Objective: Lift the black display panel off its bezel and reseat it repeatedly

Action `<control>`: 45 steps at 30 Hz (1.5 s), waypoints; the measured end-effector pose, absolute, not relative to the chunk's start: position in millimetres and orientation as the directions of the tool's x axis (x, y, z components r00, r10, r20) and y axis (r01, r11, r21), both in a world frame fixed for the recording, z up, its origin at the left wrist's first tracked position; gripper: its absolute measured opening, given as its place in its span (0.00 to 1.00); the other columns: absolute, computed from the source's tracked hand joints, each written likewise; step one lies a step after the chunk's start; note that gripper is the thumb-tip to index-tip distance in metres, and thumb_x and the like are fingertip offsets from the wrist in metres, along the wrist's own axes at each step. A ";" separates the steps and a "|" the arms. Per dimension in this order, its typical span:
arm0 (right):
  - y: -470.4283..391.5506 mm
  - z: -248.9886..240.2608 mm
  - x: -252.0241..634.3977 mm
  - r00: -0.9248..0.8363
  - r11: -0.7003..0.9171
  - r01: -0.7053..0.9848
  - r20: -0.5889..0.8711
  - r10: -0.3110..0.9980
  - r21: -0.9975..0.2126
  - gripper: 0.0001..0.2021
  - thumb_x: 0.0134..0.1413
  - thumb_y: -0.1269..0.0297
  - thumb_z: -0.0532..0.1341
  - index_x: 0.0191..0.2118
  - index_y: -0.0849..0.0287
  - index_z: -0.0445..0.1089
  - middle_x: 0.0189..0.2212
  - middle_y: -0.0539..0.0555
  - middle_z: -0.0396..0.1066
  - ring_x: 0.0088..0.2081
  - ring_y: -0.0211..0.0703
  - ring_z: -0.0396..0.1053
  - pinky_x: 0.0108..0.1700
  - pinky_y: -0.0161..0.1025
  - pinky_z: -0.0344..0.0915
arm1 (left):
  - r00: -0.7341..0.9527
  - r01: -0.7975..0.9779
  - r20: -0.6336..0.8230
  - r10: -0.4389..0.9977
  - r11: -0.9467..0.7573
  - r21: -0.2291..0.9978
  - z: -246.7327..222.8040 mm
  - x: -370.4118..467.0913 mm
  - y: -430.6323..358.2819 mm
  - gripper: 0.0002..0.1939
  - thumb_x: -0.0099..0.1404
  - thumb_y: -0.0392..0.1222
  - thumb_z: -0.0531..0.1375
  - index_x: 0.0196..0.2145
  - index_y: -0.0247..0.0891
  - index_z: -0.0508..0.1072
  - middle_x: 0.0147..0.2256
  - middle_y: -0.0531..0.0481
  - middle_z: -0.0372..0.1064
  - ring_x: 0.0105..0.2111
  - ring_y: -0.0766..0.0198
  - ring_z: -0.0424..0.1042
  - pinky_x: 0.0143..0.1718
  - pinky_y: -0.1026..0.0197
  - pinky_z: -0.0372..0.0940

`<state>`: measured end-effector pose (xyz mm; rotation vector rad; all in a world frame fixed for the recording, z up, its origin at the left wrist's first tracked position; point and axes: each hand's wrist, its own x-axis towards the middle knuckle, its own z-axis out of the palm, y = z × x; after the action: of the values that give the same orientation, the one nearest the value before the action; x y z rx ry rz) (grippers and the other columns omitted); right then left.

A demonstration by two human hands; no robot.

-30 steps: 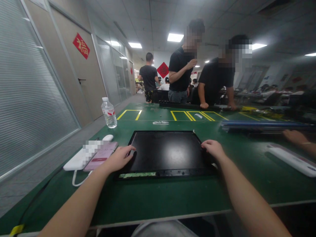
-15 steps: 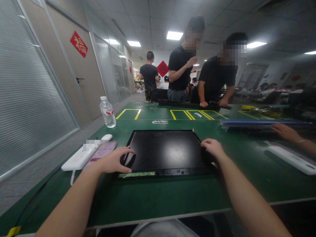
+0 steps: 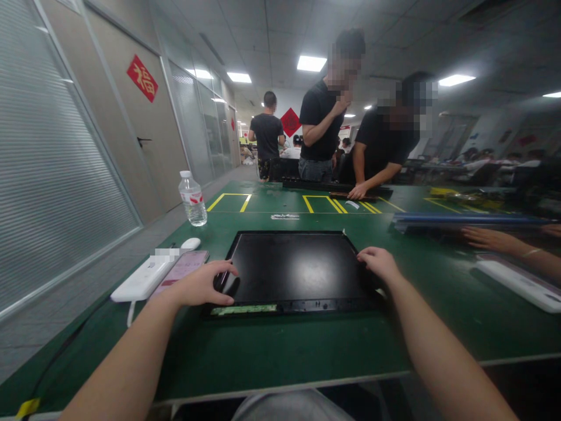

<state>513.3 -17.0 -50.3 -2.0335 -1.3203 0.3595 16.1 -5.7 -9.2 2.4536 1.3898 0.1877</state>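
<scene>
A black flat screen panel point(image 3: 293, 269) lies face up on the green table point(image 3: 280, 356). Along its near edge runs a dark strip with a green board point(image 3: 244, 310) at the left. My left hand point(image 3: 209, 283) grips the panel's left edge, thumb and fingers curved round it near the front corner. At the right edge, my right hand point(image 3: 377, 263) holds the panel's rim between thumb and bent fingers. Part of the right rim is hidden by that hand.
On the left are a water bottle point(image 3: 192, 199), a white device point(image 3: 146, 279) with a cable and a phone point(image 3: 182, 270). A co-worker's hand point(image 3: 493, 240) is near blue strips point(image 3: 464, 220) and a white case point(image 3: 517, 282) at right. People stand across the table.
My hands and the panel have hardly moved. The co-worker's hand at right has shifted left. Across the table, the leaning person's hand has moved left with a dark bar.
</scene>
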 end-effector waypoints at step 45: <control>-5.9 -71.6 521.1 0.359 -0.232 0.692 0.047 0.932 -0.684 0.21 0.39 0.77 0.63 0.43 0.59 0.80 0.40 0.59 0.79 0.42 0.49 0.76 0.44 0.37 0.69 | 0.395 0.856 0.115 0.911 -0.411 0.315 -29.4 20.1 14.7 0.24 0.61 0.43 0.51 0.49 0.39 0.79 0.58 0.41 0.71 0.58 0.47 0.69 0.62 0.49 0.60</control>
<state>521.1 -5.9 -71.6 -2.0054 -1.4041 0.5006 20.1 14.7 -29.4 2.4468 1.5726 0.4003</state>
